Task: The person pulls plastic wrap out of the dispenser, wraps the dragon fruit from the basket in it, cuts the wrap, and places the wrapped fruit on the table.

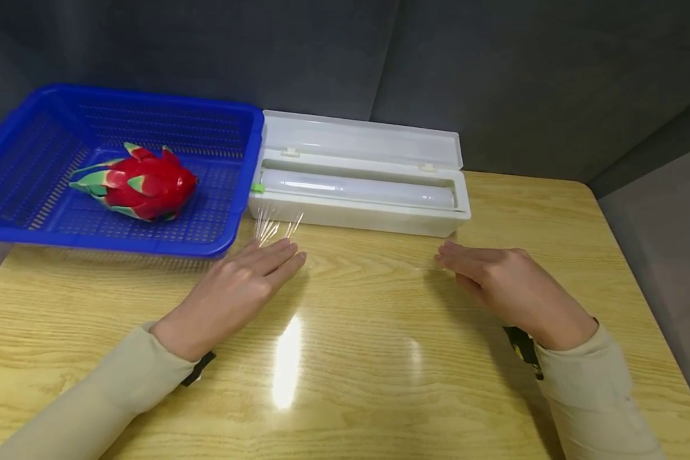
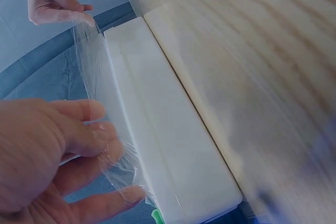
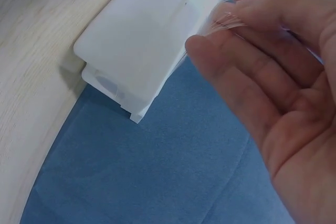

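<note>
A sheet of clear plastic wrap [image 2: 88,69] stretches between the two hands in front of the white wrap dispenser [image 1: 359,214]. My left hand [image 1: 241,281] pinches the wrap's left corner between thumb and fingers, and the film bunches into shiny creases there. At the other corner, my right hand [image 1: 503,278] pinches the film between thumb and index finger, its other fingers extended in the right wrist view. Inside the dispenser lies a roll of wrap [image 1: 356,190], with the hinged lid [image 1: 362,139] standing open behind it. A small green tab [image 1: 257,188] shows at the dispenser's left end.
At the left stands a blue plastic basket [image 1: 149,244] with a red dragon fruit [image 1: 149,185] in it, close against the dispenser. The wood-grain table [image 1: 351,390] lies beneath everything. Dark grey panels [image 1: 322,57] rise behind the table.
</note>
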The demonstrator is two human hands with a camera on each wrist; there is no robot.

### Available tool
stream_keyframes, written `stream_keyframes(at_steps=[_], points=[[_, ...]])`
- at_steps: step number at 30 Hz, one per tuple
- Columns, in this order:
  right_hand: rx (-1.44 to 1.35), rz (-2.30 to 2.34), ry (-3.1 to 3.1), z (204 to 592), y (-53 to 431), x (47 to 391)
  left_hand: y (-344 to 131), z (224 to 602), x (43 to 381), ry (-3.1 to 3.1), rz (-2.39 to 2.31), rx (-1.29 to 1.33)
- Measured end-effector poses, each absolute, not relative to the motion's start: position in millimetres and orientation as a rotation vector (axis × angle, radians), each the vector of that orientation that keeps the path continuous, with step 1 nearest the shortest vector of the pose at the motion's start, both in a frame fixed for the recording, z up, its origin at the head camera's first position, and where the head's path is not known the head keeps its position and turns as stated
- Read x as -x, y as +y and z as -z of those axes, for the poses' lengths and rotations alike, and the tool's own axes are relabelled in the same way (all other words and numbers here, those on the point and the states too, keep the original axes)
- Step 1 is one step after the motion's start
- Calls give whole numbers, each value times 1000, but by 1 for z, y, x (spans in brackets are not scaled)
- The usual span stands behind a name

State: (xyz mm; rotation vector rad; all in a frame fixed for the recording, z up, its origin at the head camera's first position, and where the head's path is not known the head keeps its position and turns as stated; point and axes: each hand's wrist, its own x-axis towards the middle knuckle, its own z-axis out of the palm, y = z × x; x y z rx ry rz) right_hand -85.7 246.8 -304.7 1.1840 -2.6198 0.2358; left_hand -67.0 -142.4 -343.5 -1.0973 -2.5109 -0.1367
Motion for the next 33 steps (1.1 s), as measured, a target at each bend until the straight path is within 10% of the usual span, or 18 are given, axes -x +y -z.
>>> stream_keyframes(at_steps=[33], points=[[-1183,-154,-2651,301,243,81,-138,341,61,-2543,30,1142]])
